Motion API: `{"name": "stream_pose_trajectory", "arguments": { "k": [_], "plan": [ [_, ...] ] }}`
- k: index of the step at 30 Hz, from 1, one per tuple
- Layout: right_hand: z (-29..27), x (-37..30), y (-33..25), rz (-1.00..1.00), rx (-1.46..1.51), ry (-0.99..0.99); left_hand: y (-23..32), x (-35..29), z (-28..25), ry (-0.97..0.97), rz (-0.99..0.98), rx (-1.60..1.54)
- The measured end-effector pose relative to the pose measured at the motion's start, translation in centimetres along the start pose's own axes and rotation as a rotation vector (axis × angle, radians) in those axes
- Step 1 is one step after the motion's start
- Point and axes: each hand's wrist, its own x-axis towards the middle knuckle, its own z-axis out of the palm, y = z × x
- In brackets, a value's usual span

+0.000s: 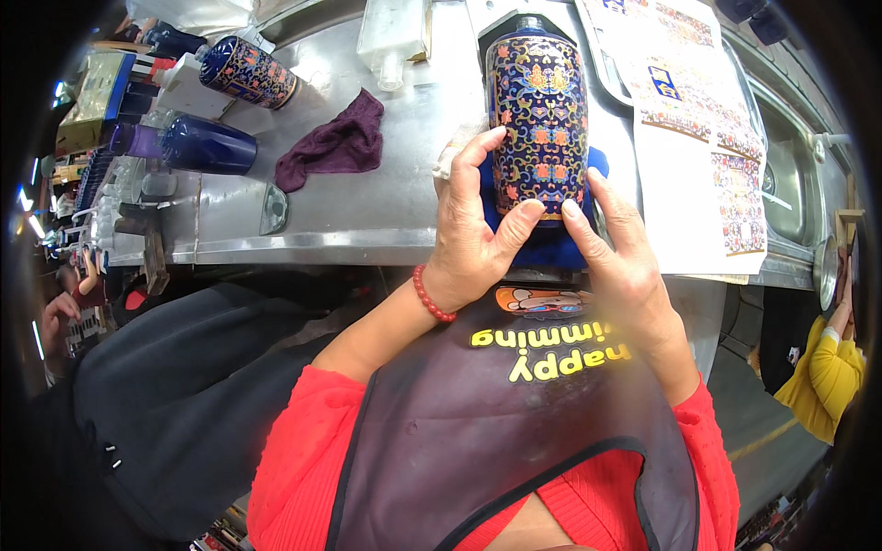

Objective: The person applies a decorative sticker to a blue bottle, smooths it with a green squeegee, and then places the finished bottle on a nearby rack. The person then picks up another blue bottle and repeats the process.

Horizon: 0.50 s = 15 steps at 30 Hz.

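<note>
A dark blue bottle (540,119) covered in a colourful floral pattern lies on the bench in front of me, its neck pointing away. My left hand (478,216) grips its left side, with the thumb over the lower edge of the pattern. On the other side, my right hand (625,234) presses its thumb and fingers to the lower right edge. Beneath the bottle's base is a blue padded surface (551,253), partly hidden by my hands. A bit of white cloth (447,161) sits beside my left fingers.
To the left lie a crumpled purple cloth (335,142), a plain blue bottle (211,144) and another patterned bottle (248,72). A clear glass bottle (393,41) lies farther back. Patterned printed sheets (684,174) spread at right, beside a metal sink (788,184). A person's yellow sleeve (822,381) shows far right.
</note>
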Motion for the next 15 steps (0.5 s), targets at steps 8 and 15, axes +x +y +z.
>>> {"name": "stream_pose_trajectory", "arguments": {
  "k": [8, 15],
  "plan": [
    [-0.23, 0.29, -0.25, 0.002, 0.004, -0.008, -0.43, 0.18, 0.12, -0.027, 0.075, 0.152],
    [-0.12, 0.23, -0.19, 0.002, 0.002, -0.004, -0.46, 0.47, -0.34, -0.074, 0.094, 0.115]
  ]
}}
